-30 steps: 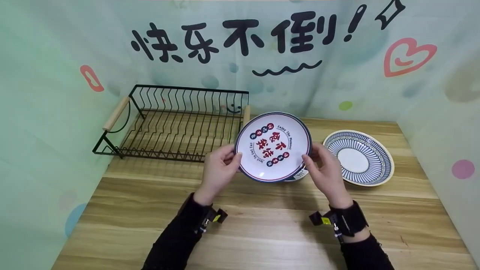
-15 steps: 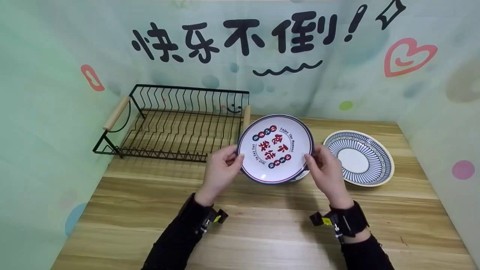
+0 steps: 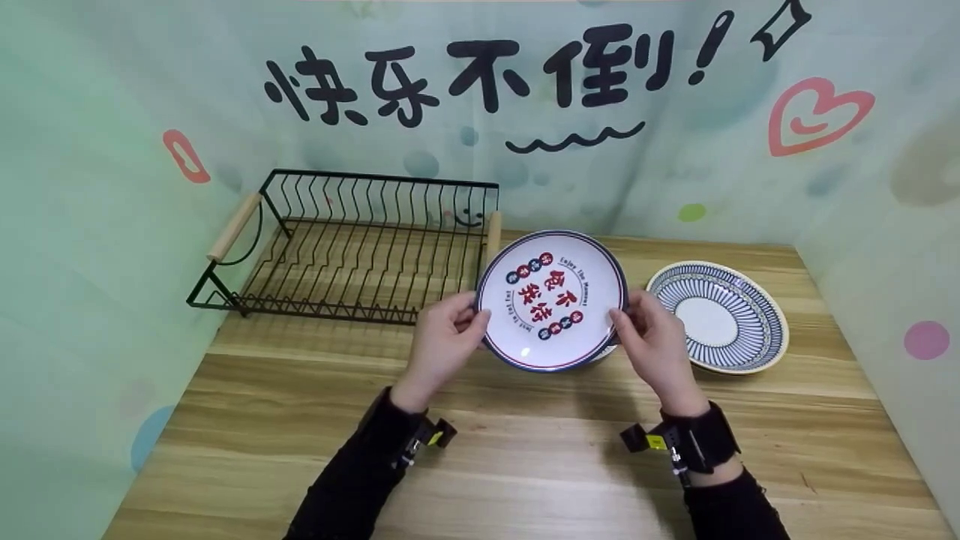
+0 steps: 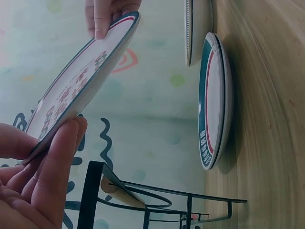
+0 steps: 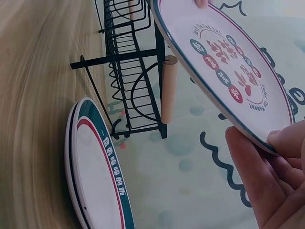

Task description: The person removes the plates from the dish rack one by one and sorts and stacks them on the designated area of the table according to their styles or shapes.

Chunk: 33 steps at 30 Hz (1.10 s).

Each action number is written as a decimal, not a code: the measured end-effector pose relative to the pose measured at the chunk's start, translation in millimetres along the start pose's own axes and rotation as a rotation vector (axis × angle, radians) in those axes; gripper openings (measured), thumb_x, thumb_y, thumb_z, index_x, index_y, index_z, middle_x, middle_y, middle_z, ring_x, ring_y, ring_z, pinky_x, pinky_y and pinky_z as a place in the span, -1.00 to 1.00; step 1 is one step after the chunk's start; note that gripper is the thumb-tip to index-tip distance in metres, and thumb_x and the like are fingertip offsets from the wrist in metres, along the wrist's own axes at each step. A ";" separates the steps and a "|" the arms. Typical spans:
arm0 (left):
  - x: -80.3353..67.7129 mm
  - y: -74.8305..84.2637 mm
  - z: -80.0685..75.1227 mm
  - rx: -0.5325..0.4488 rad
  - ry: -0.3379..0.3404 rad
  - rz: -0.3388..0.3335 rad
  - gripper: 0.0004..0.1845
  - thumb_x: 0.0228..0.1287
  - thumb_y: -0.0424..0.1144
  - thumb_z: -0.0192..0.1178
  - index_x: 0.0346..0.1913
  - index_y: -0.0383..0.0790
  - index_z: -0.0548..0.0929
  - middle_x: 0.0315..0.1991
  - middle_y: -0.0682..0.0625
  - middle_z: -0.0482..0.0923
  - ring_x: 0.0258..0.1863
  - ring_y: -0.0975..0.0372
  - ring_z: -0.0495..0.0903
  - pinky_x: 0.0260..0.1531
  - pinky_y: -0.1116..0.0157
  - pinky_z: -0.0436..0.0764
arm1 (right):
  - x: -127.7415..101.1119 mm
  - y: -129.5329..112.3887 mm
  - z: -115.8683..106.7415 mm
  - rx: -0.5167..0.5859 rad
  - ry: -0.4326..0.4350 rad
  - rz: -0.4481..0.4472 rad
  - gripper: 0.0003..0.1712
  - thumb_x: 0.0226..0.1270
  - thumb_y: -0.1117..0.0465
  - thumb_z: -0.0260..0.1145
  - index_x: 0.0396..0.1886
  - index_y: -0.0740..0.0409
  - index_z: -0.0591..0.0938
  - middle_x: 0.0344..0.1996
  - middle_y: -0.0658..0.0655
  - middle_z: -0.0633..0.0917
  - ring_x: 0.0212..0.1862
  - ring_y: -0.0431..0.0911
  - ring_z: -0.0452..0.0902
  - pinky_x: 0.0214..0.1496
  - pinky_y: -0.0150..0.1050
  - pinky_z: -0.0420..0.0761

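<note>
I hold a white plate with a dark blue rim and red characters tilted up above the wooden table. My left hand pinches its left edge, and my right hand pinches its right edge. In the left wrist view the plate slants over my left hand, with fingertips of the other hand on its far rim. The right wrist view shows the plate from below my right hand. Under the lifted plate lies a second rimmed plate, also seen as.
A black wire dish rack with wooden handles stands at the back left, holding nothing. A blue-striped plate lies at the right. Green printed backdrop walls close in the table on three sides.
The held plate has sunk slightly and shifted a little right between both hands; its tilt changed a bit. Both grips stay the same.
</note>
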<state>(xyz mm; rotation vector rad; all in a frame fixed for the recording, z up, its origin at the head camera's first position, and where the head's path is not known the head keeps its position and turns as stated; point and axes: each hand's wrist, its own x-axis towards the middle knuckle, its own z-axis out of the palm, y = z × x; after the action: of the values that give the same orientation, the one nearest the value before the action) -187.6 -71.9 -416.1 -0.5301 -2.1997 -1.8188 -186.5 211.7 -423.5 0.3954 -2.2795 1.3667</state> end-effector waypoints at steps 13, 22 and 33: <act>0.0 2.7 -0.1 -0.026 -0.033 -0.079 -0.77 0.29 -0.49 0.22 -0.01 -0.47 0.63 -0.27 -0.25 0.71 -0.40 0.05 0.71 -0.42 0.25 0.74 | 0.1 -3.4 0.3 0.086 0.014 0.124 -0.83 0.34 0.42 0.32 -0.12 0.42 0.60 -0.43 0.25 0.66 -0.48 -0.18 0.54 -0.47 -0.39 0.66; 0.0 1.8 0.0 -0.033 -0.061 -0.078 -0.76 0.30 -0.48 0.20 0.01 -0.48 0.60 -0.26 -0.22 0.70 -0.36 0.10 0.71 -0.39 0.24 0.74 | 0.0 -4.7 -0.1 0.142 0.019 0.184 -0.79 0.35 0.42 0.30 -0.06 0.43 0.60 -0.39 0.28 0.66 -0.45 -0.18 0.56 -0.44 -0.30 0.70; 1.4 2.9 -1.9 -0.014 -0.038 -0.038 -0.72 0.33 -0.48 0.18 0.07 -0.51 0.57 -0.16 -0.29 0.69 -0.30 0.06 0.71 -0.33 0.25 0.74 | 1.1 -2.0 -2.2 0.095 0.058 0.142 -0.84 0.34 0.41 0.32 -0.13 0.41 0.62 -0.44 0.26 0.67 -0.49 -0.20 0.51 -0.51 -0.41 0.60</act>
<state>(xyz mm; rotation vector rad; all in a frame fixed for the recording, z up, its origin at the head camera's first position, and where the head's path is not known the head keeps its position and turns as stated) -187.7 -73.1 -412.6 -0.5326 -2.2385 -1.8589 -186.0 212.7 -420.5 0.2242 -2.2379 1.5397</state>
